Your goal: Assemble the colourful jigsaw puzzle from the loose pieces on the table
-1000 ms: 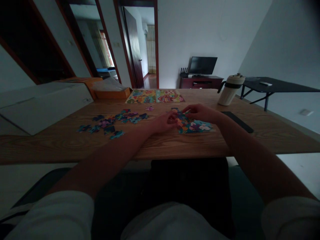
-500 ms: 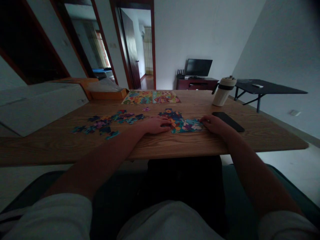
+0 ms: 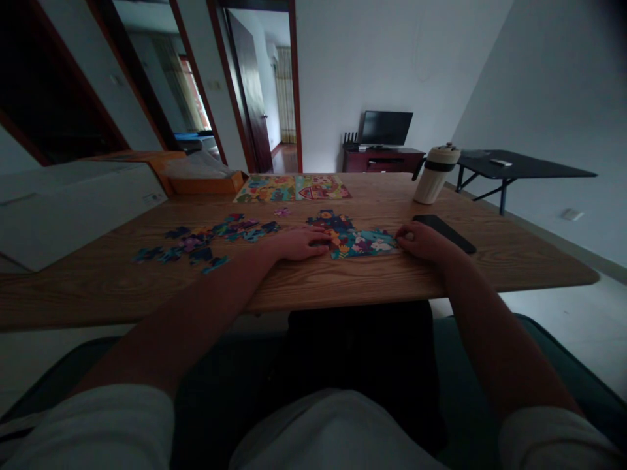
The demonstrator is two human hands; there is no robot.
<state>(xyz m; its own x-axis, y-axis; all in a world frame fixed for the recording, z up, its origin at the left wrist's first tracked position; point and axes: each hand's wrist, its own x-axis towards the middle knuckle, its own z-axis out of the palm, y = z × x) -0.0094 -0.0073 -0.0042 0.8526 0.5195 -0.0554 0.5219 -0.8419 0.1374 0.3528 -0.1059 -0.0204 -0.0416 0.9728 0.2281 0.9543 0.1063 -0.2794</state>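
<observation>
A partly joined jigsaw puzzle (image 3: 365, 243) with colourful cartoon figures lies flat on the wooden table. At its left edge rests my left hand (image 3: 301, 243), palm down, its fingers stretched out and apart, the tips touching or just beside the joined pieces. My right hand (image 3: 418, 240) is at the right edge of the puzzle with fingers curled together; whatever they may hold is hidden. Loose puzzle pieces (image 3: 196, 243) lie in a scattered group left of my left hand. One pink piece (image 3: 282, 212) sits apart, beyond that hand.
A colourful picture sheet (image 3: 294, 188) lies at the far side. Right of my right hand are a black phone-like slab (image 3: 448, 234) and a cream tumbler (image 3: 434, 176). A white box (image 3: 83, 205) and an orange box lid (image 3: 206, 185) stand on the left.
My right hand has shifted slightly right from the puzzle's edge, and its fingers are more curled. The left hand stays nearly in place. The view has turned slightly.
</observation>
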